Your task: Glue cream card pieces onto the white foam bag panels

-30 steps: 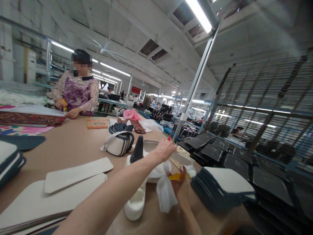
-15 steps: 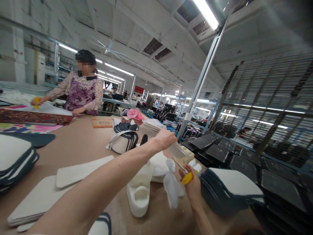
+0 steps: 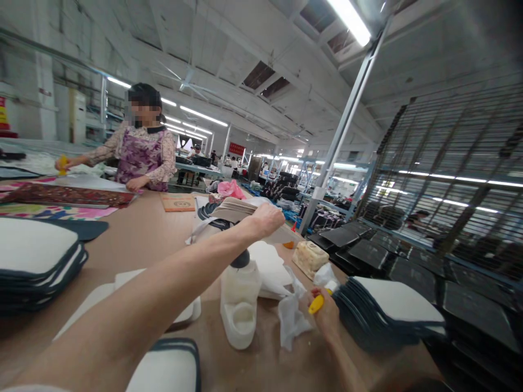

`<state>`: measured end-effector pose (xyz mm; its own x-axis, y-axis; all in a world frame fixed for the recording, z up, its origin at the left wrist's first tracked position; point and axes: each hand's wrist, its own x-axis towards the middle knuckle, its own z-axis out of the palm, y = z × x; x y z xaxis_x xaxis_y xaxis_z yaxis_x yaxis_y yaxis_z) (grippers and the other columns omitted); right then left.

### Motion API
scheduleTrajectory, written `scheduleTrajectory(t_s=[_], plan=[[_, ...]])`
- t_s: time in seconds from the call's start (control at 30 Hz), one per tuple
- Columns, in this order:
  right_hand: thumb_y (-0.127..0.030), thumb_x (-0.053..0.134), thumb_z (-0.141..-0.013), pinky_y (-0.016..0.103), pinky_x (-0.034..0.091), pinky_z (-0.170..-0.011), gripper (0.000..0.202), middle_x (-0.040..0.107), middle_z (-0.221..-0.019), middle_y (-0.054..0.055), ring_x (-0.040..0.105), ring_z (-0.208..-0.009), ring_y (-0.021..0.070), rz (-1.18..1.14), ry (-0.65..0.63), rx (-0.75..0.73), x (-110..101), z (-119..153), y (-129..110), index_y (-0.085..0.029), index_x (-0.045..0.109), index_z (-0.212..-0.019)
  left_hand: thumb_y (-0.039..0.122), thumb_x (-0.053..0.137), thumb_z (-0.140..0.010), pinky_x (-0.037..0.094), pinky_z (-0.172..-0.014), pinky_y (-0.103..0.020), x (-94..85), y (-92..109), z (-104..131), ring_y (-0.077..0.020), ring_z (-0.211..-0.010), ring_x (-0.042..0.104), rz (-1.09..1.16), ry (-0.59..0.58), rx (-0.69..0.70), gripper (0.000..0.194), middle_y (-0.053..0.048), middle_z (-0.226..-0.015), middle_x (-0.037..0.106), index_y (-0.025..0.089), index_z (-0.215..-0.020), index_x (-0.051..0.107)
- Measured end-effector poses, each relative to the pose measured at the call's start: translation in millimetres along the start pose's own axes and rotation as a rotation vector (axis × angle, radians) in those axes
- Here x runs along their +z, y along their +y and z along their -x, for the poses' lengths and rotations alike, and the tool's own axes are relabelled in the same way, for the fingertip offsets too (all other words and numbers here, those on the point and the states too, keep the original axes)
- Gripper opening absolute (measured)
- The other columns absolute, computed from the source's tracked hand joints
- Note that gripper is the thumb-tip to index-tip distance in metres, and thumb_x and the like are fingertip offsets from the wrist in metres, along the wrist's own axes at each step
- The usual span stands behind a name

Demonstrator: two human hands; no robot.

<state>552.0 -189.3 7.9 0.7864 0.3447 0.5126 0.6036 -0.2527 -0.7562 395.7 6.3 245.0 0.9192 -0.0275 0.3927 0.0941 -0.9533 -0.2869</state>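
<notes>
My left hand (image 3: 268, 219) reaches across the table with its fingers closed at the right end of a stack of beige panels (image 3: 233, 209); my fingertips are hidden. Beneath my forearm is a white plastic container (image 3: 241, 310) with an opening in its top and a dark round part at its far end. My right hand (image 3: 326, 314) is closed around a yellow-handled tool (image 3: 316, 305), whose working end I cannot make out. Crumpled white plastic (image 3: 289, 318) lies just left of it, and a stack of dark-edged white panels (image 3: 392, 302) stands to its right.
A stained beige block (image 3: 310, 258) sits beyond my right hand. Dark-edged panels (image 3: 36, 239) are piled at the left. Across the table (image 3: 143, 239), a co-worker (image 3: 141, 152) holds another yellow tool. Black trays (image 3: 408, 283) and a wire rack stand at the right.
My left hand has moved left and away from me, and the beige stack has shifted left over the dark-edged pile. My right hand still holds the yellow-handled tool. The view has turned slightly left.
</notes>
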Motion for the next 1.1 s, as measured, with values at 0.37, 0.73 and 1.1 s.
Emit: scheduleTrajectory(t_s=[0.37, 0.73, 1.1], plan=[[-0.057, 0.047, -0.073, 0.039, 0.038, -0.061, 0.039, 0.062, -0.077, 0.010, 0.056, -0.067, 0.0292, 0.250, 0.258, -0.038, -32, 5, -38, -0.021, 0.057, -0.083, 0.008, 0.056, -0.079, 0.045, -0.073, -0.026, -5.3, -8, 5, -0.0200, -0.091, 0.062, 0.260, 0.317, -0.070, 0.029, -0.007, -0.097, 0.068, 0.018, -0.105, 0.061], [-0.048, 0.063, -0.068, 0.040, 0.044, -0.082, 0.059, 0.061, -0.110, 0.014, 0.058, -0.099, 0.0285, 0.059, -0.230, -0.360, 93, -26, -165, -0.018, 0.051, -0.117, 0.012, 0.060, -0.077, 0.049, -0.080, -0.035, -94.0, -39, -2, -0.0204, -0.086, 0.061, 0.848, 1.057, -0.300, 0.017, -0.002, -0.084, 0.064, 0.013, -0.095, 0.059], [-0.039, 0.063, -0.067, 0.030, 0.043, -0.060, 0.034, 0.062, -0.076, 0.004, 0.058, -0.067, 0.0211, 0.050, -0.453, -0.300, 140, -32, -168, -0.019, 0.056, -0.094, 0.011, 0.065, -0.065, 0.051, -0.065, -0.028, -77.5, -100, 62, -0.0164, -0.072, 0.061, 1.180, 1.253, -0.234, 0.020, 0.000, -0.078, 0.066, 0.016, -0.084, 0.061]])
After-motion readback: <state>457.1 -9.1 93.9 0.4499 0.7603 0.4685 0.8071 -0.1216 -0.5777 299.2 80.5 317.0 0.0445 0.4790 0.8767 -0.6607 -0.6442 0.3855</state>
